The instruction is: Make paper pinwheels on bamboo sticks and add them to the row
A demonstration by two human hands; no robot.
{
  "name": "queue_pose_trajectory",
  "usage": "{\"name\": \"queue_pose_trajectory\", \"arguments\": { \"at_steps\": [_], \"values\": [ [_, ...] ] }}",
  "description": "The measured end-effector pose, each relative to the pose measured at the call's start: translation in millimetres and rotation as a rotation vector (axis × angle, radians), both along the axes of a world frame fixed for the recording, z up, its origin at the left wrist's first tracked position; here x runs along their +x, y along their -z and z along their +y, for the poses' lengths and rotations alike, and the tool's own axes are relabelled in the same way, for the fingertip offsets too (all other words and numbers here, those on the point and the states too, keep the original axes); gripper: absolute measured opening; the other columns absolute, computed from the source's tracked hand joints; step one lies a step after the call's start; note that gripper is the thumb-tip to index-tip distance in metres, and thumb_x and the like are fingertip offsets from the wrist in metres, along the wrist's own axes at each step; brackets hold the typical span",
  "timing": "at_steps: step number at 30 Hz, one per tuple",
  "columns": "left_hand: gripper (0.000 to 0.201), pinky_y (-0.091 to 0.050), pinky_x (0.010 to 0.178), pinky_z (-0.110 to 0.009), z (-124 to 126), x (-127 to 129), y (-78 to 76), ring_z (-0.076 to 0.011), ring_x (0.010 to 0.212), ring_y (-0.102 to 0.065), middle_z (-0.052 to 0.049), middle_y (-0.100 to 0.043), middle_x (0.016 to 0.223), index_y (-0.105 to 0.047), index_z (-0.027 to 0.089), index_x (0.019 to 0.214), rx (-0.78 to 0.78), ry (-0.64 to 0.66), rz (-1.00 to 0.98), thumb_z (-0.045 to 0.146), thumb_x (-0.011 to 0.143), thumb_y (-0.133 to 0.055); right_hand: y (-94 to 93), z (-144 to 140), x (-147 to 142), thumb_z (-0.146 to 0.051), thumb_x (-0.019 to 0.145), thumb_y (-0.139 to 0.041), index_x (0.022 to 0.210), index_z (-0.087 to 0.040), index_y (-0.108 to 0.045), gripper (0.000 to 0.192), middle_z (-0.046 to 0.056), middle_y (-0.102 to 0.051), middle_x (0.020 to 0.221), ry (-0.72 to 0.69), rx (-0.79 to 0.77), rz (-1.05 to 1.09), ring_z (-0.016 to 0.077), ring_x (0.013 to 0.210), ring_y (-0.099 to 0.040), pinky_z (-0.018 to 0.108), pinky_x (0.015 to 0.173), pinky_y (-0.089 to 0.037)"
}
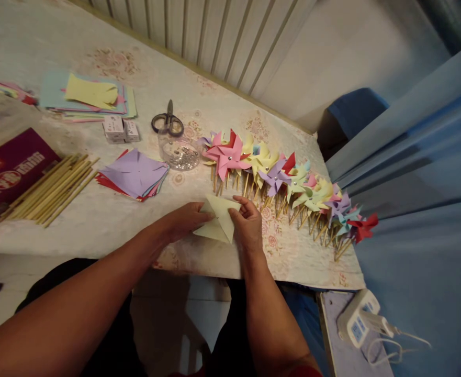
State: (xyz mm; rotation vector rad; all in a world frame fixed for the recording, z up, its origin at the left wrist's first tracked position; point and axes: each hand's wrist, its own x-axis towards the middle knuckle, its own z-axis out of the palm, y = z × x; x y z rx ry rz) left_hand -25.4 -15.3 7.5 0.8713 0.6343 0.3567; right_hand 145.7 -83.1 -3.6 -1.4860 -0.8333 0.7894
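Note:
Between my two hands is a pale green paper square (219,222) with slit corners, held just over the table's front edge. My left hand (189,219) pinches its left side. With thumb and fingers closed, my right hand (248,222) grips the right side near a corner. A small dark mark shows near the paper's middle. To the left lies a stack of cut paper squares (136,174), purple on top. Behind it stands a clear round tub (182,156) of small shiny metal pieces. Finished paper pinwheels (230,157) on sticks lie in a row to the right.
Scissors (168,123) lie behind the tub. Two small boxes (116,129) sit by a pile of coloured paper (128,102). At left, wooden sticks (53,183) lie by a purple box (14,173). A power strip (359,319) with a cable is at lower right, near blue curtains (422,209).

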Motion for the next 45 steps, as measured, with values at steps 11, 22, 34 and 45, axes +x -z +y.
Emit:
{"name": "queue_pose_trajectory", "arguments": {
  "at_steps": [11, 22, 34, 45],
  "values": [
    [0.024, -0.052, 0.068, -0.029, 5, 4, -4.1, -0.0182, 0.071, -0.067, -0.002, -0.073, 0.075, -0.068, 0.017, 0.087, -0.084, -0.389, -0.091, 0.025, 0.067, -0.078, -4.1, -34, -24, -0.034, 0.090, -0.059, 0.092, -0.026, -0.070, 0.014, 0.002, -0.065, 0.078, 0.268, 0.240, -0.490, 0.0176, 0.066, -0.061, 0.033, 0.070, -0.050],
    [0.029, -0.054, 0.071, -0.028, 7, 6, -11.4, -0.0184, 0.077, -0.069, -0.002, -0.074, 0.080, -0.068, 0.014, 0.093, -0.157, -0.435, -0.257, 0.022, 0.067, -0.077, 15.8, -22, -46, -0.030, 0.090, -0.056, 0.122, -0.028, -0.070, 0.035, 0.007, -0.075, 0.106, -0.110, 0.073, -0.559, 0.0228, 0.094, -0.070, 0.038, 0.090, -0.054],
    [0.013, -0.051, 0.064, -0.025, 0, 19, 0.6, -0.0196, 0.078, -0.067, -0.001, -0.068, 0.072, -0.068, 0.020, 0.078, -0.012, -0.392, -0.297, 0.028, 0.071, -0.074, 5.3, -12, -53, -0.035, 0.090, -0.059, 0.089, -0.021, -0.073, 0.020, -0.002, -0.068, 0.068, 0.076, 0.105, -0.371, 0.0136, 0.057, -0.061, 0.026, 0.060, -0.051],
    [0.009, -0.047, 0.058, -0.025, -8, 22, -5.2, -0.0154, 0.060, -0.051, 0.000, -0.056, 0.062, -0.059, 0.021, 0.064, 0.243, -0.377, -0.073, 0.023, 0.072, -0.058, -9.3, -2, -63, -0.034, 0.082, -0.062, 0.070, -0.020, -0.056, 0.019, -0.006, -0.061, 0.056, 0.170, 0.028, 0.109, 0.0082, 0.041, -0.047, 0.021, 0.042, -0.037]
  ]
}}
